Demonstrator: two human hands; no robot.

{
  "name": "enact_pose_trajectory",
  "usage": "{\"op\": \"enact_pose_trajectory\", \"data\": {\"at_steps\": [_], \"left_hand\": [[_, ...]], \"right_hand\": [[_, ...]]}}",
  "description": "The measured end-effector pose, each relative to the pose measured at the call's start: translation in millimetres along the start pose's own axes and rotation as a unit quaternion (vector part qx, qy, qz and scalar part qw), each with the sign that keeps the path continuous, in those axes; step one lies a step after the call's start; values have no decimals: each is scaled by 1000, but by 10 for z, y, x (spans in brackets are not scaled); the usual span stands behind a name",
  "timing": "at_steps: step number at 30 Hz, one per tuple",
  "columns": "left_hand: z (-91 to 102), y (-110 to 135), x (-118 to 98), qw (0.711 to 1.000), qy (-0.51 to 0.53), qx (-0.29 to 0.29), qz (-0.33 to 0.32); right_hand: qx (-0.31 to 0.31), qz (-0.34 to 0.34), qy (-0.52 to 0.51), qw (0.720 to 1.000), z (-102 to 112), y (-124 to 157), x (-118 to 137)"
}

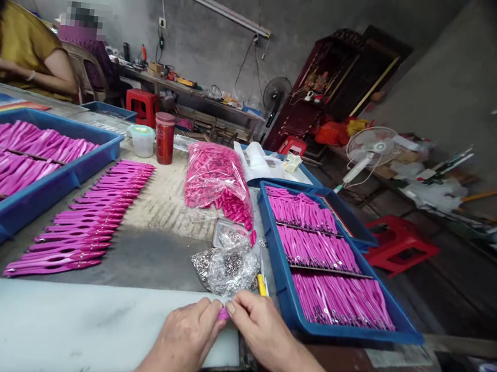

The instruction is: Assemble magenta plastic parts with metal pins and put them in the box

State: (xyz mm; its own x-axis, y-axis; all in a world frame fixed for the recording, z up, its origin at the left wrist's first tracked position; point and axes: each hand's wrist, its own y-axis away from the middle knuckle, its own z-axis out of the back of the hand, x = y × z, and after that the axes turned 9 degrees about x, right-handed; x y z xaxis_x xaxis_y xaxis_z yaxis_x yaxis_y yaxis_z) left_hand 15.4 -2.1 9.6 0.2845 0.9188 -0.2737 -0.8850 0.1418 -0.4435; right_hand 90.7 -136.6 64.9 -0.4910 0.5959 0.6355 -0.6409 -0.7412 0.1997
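My left hand (186, 334) is closed, thumb and fingers pinching a short visible bit of a purple strap (223, 313). Against the strap's other side press the thumb and fingertips of my right hand (262, 332), also closed. Most of the strap is hidden in my hands, which meet above the right end of a white board (83, 325). Just beyond lie clear plastic bags of small metal parts (231, 267) and a yellow-handled tool (261, 284). Farther back, a clear bag (216, 177) spills pink pointed pieces. A row of purple straps with pink ends (87, 219) lies to the left.
Blue trays of purple straps stand at right (280, 284) and left (59, 190). A red-lidded jar (163, 138) and a small tub (141, 141) sit at the back. A person in a yellow top (33, 39) sits far left. Red stools (400, 243) and a fan (370, 148) are beyond.
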Motion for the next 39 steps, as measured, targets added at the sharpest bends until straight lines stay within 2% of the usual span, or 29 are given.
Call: {"op": "enact_pose_trajectory", "data": {"at_steps": [3, 7, 10, 12, 13, 14, 15, 16, 17, 18, 19, 20, 21, 23, 27, 33, 39], "left_hand": [[-16, -2, 65, 1000, -22, -11, 14], [-64, 0, 116, 999, -30, -20, 14], [-93, 22, 123, 999, 22, -26, 17], [-73, 32, 123, 989, 132, -44, 41], [-45, 29, 127, 972, 216, -60, 74], [-3, 19, 137, 937, 318, -74, 125], [51, 3, 155, 880, 428, -90, 186], [112, -19, 182, 800, 534, -104, 253], [175, -43, 217, 708, 626, -115, 306], [234, -68, 258, 624, 695, -138, 330], [285, -90, 301, 561, 739, -164, 336], [324, -108, 343, 516, 767, -182, 335], [349, -120, 379, 484, 785, -197, 334], [364, -131, 427, 446, 803, -214, 332], [324, -132, 448, 409, 820, -227, 331], [301, -159, 453, 374, 839, -235, 317], [300, -164, 462, 355, 844, -240, 324]], "right_hand": [[6, 10, 125, 992, 343, -205, 55], [-28, 6, 267, 963, 750, -724, -5], [-9, -3, 325, 946, 871, -1179, -132], [3, -8, 341, 940, 867, -1427, -220], [8, -11, 348, 938, 849, -1523, -258], [13, -13, 354, 935, 827, -1599, -292], [18, -15, 360, 933, 803, -1656, -321], [23, -17, 366, 930, 780, -1697, -344], [27, -18, 372, 928, 762, -1727, -364], [30, -19, 379, 925, 748, -1749, -383], [33, -20, 385, 922, 739, -1768, -403], [36, -21, 391, 919, 736, -1786, -425], [38, -23, 397, 917, 736, -1805, -449], [43, -24, 411, 911, 744, -1845, -504], [51, -8, 440, 896, 779, -1905, -599], [86, 39, 470, 877, 825, -1928, -644], [101, 61, 467, 876, 832, -1953, -665]]}}
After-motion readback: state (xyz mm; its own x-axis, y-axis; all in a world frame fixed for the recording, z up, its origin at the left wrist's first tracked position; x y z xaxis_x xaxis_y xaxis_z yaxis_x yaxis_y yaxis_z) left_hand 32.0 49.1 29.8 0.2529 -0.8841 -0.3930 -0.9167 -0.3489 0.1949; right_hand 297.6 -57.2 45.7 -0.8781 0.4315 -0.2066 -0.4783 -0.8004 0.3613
